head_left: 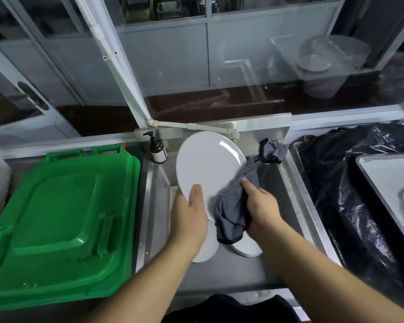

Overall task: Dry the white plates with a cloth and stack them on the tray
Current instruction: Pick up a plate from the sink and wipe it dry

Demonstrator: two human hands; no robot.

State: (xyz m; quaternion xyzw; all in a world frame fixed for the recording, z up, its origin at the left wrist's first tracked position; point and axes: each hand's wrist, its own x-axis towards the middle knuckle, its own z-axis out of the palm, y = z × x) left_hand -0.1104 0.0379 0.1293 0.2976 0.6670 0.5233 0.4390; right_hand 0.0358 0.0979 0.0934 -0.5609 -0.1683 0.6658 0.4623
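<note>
Both hands were busy over the sink (pixel 296 183): my left hand (pixel 191 217) gripped the plate (pixel 208 164) by its edge, tilted up, my right hand (pixel 262 208) squeezed the cloth (pixel 233 206) against it, drying; next, I think, it must go right to the tray (pixel 383 173).

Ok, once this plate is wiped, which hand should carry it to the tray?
Probably the left hand: it already grips the plate. The right hand grips the cloth, though the tray lies on the right.
</note>
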